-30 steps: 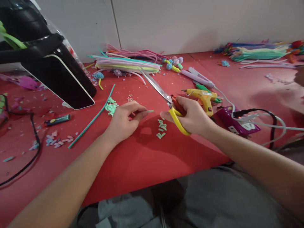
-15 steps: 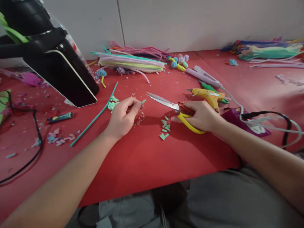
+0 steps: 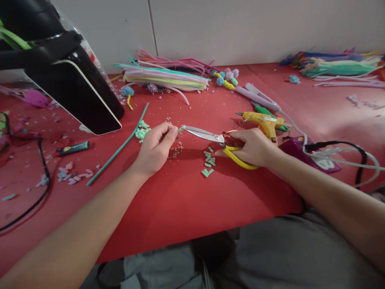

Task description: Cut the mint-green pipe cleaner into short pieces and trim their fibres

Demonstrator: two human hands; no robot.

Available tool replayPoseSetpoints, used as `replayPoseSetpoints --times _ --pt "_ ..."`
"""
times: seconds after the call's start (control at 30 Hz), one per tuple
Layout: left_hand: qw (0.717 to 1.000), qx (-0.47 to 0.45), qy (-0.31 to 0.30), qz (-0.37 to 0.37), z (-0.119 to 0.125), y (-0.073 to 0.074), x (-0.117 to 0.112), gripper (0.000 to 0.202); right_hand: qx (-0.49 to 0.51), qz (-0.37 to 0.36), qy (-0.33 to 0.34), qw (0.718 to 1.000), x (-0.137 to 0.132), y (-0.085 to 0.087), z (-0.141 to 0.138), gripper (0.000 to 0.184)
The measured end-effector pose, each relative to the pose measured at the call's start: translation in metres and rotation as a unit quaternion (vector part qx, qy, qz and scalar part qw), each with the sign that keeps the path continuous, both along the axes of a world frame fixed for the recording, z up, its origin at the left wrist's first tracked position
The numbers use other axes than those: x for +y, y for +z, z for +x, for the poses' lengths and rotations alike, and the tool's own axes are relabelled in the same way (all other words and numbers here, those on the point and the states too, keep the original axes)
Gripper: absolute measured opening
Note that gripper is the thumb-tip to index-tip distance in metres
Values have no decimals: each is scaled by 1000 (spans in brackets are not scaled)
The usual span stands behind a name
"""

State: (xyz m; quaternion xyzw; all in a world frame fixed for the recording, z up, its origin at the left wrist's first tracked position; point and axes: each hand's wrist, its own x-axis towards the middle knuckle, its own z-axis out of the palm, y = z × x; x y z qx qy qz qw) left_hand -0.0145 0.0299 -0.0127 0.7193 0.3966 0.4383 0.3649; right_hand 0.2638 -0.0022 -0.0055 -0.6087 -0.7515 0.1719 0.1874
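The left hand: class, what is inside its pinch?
A small green piece pokes from the left hand, near the tips of the scissors; that hand hides its other end.

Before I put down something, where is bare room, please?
The widest bare patch is the red table's front, between the forearms, nearer than the green pieces. Another lies between the lilac tool and blue pom-pom. It is crowded around the glue gun and dark tube.

The right hand [image 3: 254,147] grips the scissors [image 3: 207,135], their tips at a small green piece [image 3: 181,129] pinched in the left hand [image 3: 158,146]. Green scraps [image 3: 205,173] lie on the tabletop [image 3: 180,204] nearer than the scissors; a glue gun [image 3: 265,120] lies beyond their handles.
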Motion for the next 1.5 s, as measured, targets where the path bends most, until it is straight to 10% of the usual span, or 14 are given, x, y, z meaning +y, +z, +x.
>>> replayPoseSetpoints --times 0.9,1.5 --pt "996 -62 8 -67 15 6 -6 23 -7 -10 -1 1000 -4 5 -7 66" --pt "995 -88 14 -54 17 9 -7 24 -348 -18 29 937 -4 23 -13 53"
